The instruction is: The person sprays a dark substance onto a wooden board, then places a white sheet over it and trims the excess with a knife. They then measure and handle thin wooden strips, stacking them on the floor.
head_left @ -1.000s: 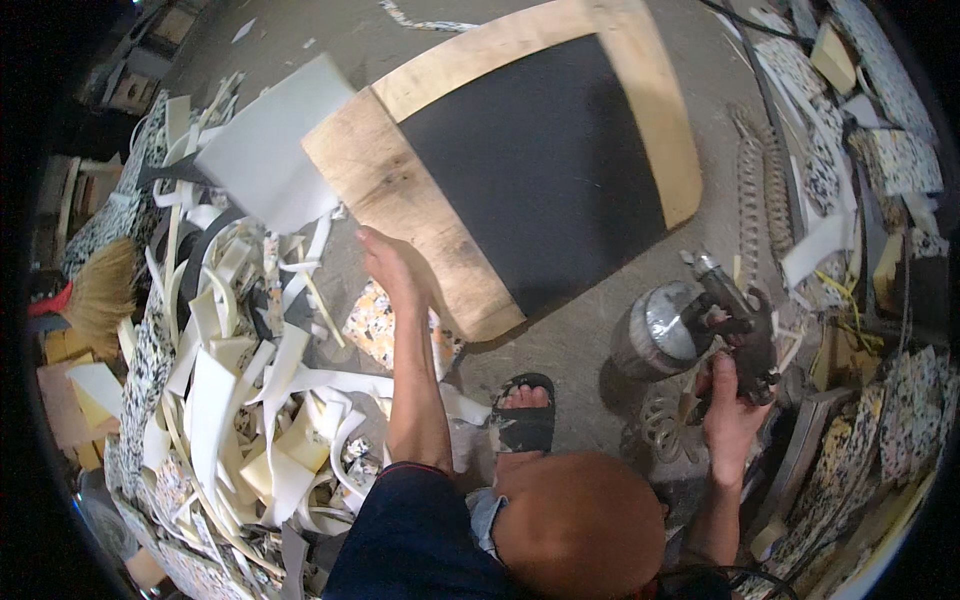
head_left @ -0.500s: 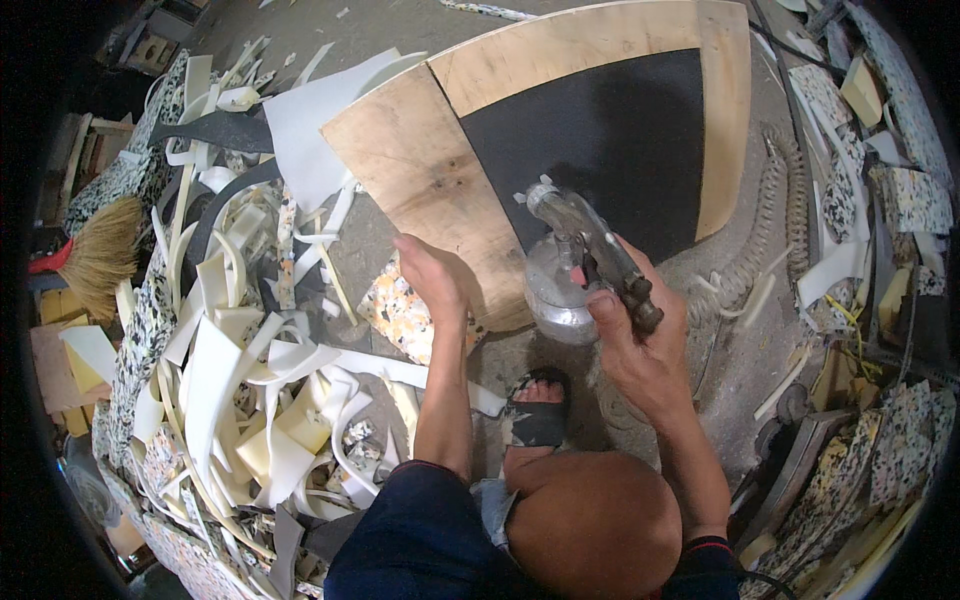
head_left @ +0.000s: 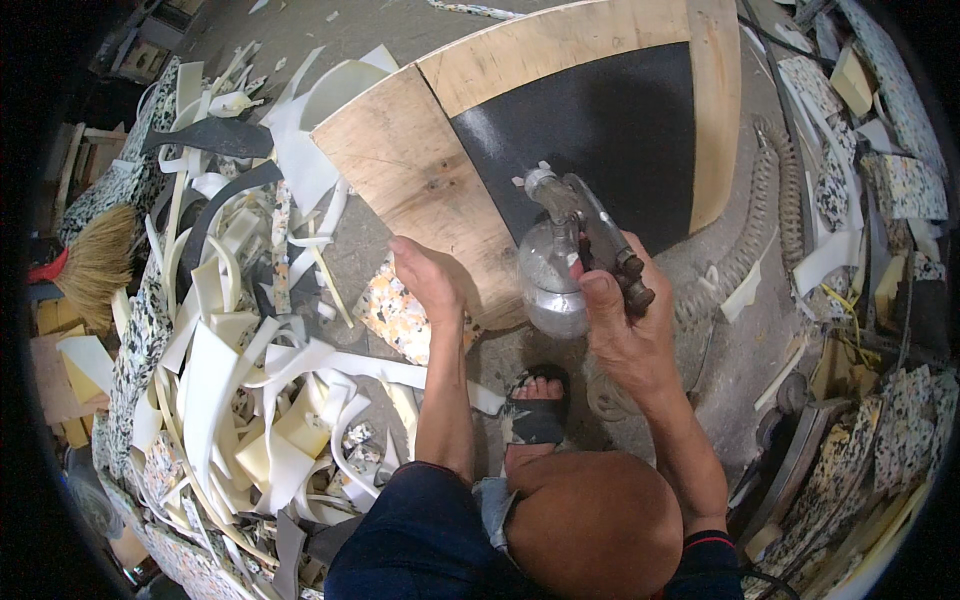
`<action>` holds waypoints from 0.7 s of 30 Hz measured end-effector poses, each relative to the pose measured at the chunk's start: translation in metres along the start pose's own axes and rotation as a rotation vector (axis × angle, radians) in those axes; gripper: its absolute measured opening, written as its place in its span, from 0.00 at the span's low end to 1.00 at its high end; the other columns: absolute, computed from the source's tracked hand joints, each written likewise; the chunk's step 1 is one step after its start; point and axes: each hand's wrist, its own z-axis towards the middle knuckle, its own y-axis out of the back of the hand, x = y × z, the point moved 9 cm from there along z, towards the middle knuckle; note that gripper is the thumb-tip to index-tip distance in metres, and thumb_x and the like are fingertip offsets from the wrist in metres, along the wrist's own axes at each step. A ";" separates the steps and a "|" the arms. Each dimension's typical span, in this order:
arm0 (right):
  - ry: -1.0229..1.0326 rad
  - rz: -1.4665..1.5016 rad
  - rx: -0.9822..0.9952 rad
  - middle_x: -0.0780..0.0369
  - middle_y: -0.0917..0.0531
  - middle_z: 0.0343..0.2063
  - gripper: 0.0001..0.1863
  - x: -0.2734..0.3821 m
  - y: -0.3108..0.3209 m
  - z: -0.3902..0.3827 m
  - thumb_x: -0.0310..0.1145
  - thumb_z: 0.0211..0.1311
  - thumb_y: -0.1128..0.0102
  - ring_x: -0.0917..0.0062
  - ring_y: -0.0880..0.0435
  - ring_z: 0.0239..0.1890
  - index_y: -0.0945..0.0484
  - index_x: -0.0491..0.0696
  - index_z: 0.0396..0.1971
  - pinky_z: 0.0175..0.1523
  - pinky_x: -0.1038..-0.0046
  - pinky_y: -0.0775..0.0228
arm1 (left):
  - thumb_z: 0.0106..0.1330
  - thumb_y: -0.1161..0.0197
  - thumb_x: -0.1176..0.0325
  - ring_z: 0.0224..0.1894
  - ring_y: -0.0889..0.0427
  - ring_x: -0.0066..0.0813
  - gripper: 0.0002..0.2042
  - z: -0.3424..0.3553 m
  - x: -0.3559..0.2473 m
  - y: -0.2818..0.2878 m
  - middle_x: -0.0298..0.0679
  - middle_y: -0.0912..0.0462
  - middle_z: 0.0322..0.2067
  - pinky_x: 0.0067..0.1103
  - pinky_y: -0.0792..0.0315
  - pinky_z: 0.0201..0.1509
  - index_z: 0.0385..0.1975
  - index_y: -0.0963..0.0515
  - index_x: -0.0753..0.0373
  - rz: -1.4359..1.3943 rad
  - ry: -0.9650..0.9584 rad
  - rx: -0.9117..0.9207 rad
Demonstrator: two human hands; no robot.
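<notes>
Head view: my right hand (head_left: 632, 335) grasps the spray gun (head_left: 603, 242) above the near-left part of the black panel (head_left: 620, 130), ahead of me. A pale patch (head_left: 485, 135) has appeared at its far-left corner; I judge spraying has begun. My left hand (head_left: 430, 282) meets the wooden border (head_left: 400, 170); grip cannot be determined. Foam offcuts (head_left: 225, 380) crowd the left; a coiled hose (head_left: 757, 205) lies right.

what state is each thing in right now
spray gun: held in right grip
panel: left grip at its edge
black centre: pale patch near its upper left corner
hose: coiled
foam scraps: heaped, many curled
sandal: worn
broom: fanned out
</notes>
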 end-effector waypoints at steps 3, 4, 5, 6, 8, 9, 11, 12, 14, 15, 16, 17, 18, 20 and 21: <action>0.067 -0.050 -0.001 0.59 0.17 0.34 0.30 0.005 0.003 -0.004 0.50 0.67 0.32 0.79 0.20 0.36 0.23 0.37 0.54 0.41 0.72 0.26 | 0.81 0.61 0.42 0.39 0.34 0.29 0.31 0.002 0.004 0.001 0.38 0.30 0.33 0.29 0.36 0.48 0.34 0.30 0.70 0.000 -0.011 0.004; 0.101 -0.076 0.007 0.59 0.17 0.34 0.30 0.005 0.003 -0.006 0.49 0.67 0.32 0.78 0.19 0.37 0.24 0.37 0.54 0.42 0.72 0.26 | 0.81 0.61 0.42 0.40 0.33 0.30 0.31 0.002 0.006 0.001 0.39 0.29 0.34 0.29 0.35 0.49 0.35 0.29 0.71 0.000 -0.003 0.002; 0.134 -0.102 0.014 0.58 0.16 0.35 0.30 0.005 0.003 -0.007 0.49 0.66 0.32 0.78 0.19 0.38 0.24 0.37 0.55 0.43 0.71 0.26 | 0.81 0.61 0.42 0.41 0.33 0.30 0.32 0.001 0.008 0.002 0.40 0.28 0.35 0.29 0.35 0.50 0.36 0.29 0.71 0.001 0.005 -0.001; 0.159 -0.110 0.014 0.57 0.16 0.36 0.30 0.005 0.002 -0.006 0.47 0.65 0.30 0.79 0.18 0.36 0.24 0.38 0.56 0.41 0.72 0.25 | 0.81 0.61 0.42 0.41 0.32 0.30 0.32 0.000 0.006 0.001 0.41 0.27 0.36 0.29 0.35 0.51 0.37 0.29 0.72 0.008 0.023 -0.003; 0.108 -0.041 0.026 0.59 0.16 0.33 0.29 0.002 0.000 -0.004 0.47 0.66 0.31 0.81 0.20 0.33 0.24 0.39 0.54 0.37 0.74 0.26 | 0.81 0.60 0.41 0.43 0.31 0.31 0.33 -0.001 0.007 -0.001 0.42 0.26 0.38 0.29 0.35 0.53 0.40 0.28 0.73 -0.007 0.042 -0.004; 0.082 -0.006 0.034 0.59 0.17 0.32 0.28 0.001 -0.002 -0.003 0.47 0.66 0.31 0.83 0.20 0.32 0.24 0.39 0.54 0.34 0.76 0.27 | 0.80 0.60 0.41 0.44 0.31 0.31 0.33 0.000 0.008 0.000 0.43 0.25 0.39 0.29 0.35 0.54 0.42 0.28 0.74 -0.028 0.043 -0.004; 0.051 0.009 0.030 0.61 0.18 0.29 0.28 0.001 -0.003 -0.002 0.48 0.67 0.31 0.85 0.22 0.29 0.24 0.39 0.52 0.31 0.77 0.30 | 0.80 0.59 0.40 0.45 0.30 0.32 0.34 0.000 0.010 0.000 0.44 0.25 0.40 0.29 0.35 0.55 0.44 0.28 0.74 -0.053 0.048 0.001; 0.037 0.017 0.028 0.62 0.19 0.28 0.27 0.001 -0.002 -0.001 0.48 0.67 0.32 0.86 0.24 0.28 0.24 0.39 0.51 0.29 0.78 0.31 | 0.80 0.59 0.40 0.45 0.30 0.32 0.34 -0.001 0.008 -0.001 0.44 0.25 0.40 0.28 0.35 0.55 0.44 0.28 0.74 -0.059 0.052 0.006; 0.061 0.025 -0.008 0.64 0.20 0.26 0.27 -0.001 0.002 0.000 0.49 0.68 0.33 0.87 0.25 0.27 0.23 0.40 0.50 0.29 0.78 0.33 | 0.80 0.59 0.39 0.45 0.31 0.32 0.34 -0.001 0.007 -0.001 0.43 0.25 0.41 0.28 0.35 0.55 0.44 0.28 0.74 -0.044 0.055 0.001; 0.073 0.028 -0.026 0.65 0.20 0.25 0.26 -0.001 0.005 0.001 0.50 0.68 0.33 0.87 0.25 0.27 0.23 0.40 0.49 0.29 0.79 0.34 | 0.80 0.59 0.39 0.45 0.31 0.31 0.33 -0.001 0.006 -0.001 0.43 0.26 0.41 0.28 0.35 0.55 0.43 0.28 0.73 -0.025 0.054 -0.010; 0.102 0.043 -0.071 0.67 0.21 0.24 0.27 0.000 0.009 0.002 0.51 0.69 0.35 0.87 0.26 0.27 0.23 0.41 0.50 0.30 0.79 0.33 | 0.80 0.59 0.39 0.45 0.31 0.31 0.33 -0.001 0.006 0.000 0.43 0.26 0.41 0.28 0.35 0.55 0.43 0.28 0.73 -0.006 0.052 -0.020; 0.077 0.055 -0.085 0.67 0.21 0.24 0.27 -0.002 0.012 0.002 0.52 0.70 0.36 0.87 0.26 0.27 0.23 0.41 0.49 0.30 0.79 0.33 | 0.80 0.59 0.39 0.46 0.31 0.31 0.33 0.000 0.007 0.002 0.42 0.26 0.41 0.28 0.35 0.56 0.43 0.29 0.73 0.014 0.051 -0.013; 0.054 0.060 -0.106 0.67 0.22 0.24 0.27 -0.005 0.020 0.003 0.53 0.70 0.36 0.87 0.26 0.27 0.23 0.41 0.49 0.30 0.79 0.33 | 0.80 0.60 0.39 0.46 0.31 0.31 0.34 -0.001 0.011 0.001 0.42 0.26 0.41 0.28 0.35 0.56 0.44 0.29 0.73 0.026 0.055 -0.001; 0.016 0.082 -0.153 0.68 0.24 0.24 0.28 -0.009 0.031 0.003 0.56 0.71 0.39 0.87 0.29 0.27 0.22 0.42 0.48 0.31 0.79 0.34 | 0.79 0.60 0.38 0.47 0.31 0.33 0.35 0.004 0.020 0.006 0.42 0.28 0.41 0.29 0.35 0.57 0.47 0.30 0.75 0.057 0.055 0.052; 0.006 0.078 -0.175 0.68 0.24 0.23 0.29 -0.009 0.038 0.004 0.57 0.70 0.39 0.87 0.29 0.27 0.22 0.42 0.47 0.31 0.79 0.35 | 0.79 0.60 0.38 0.48 0.31 0.35 0.36 0.003 0.019 0.006 0.44 0.28 0.42 0.30 0.35 0.59 0.48 0.30 0.75 0.058 0.062 0.025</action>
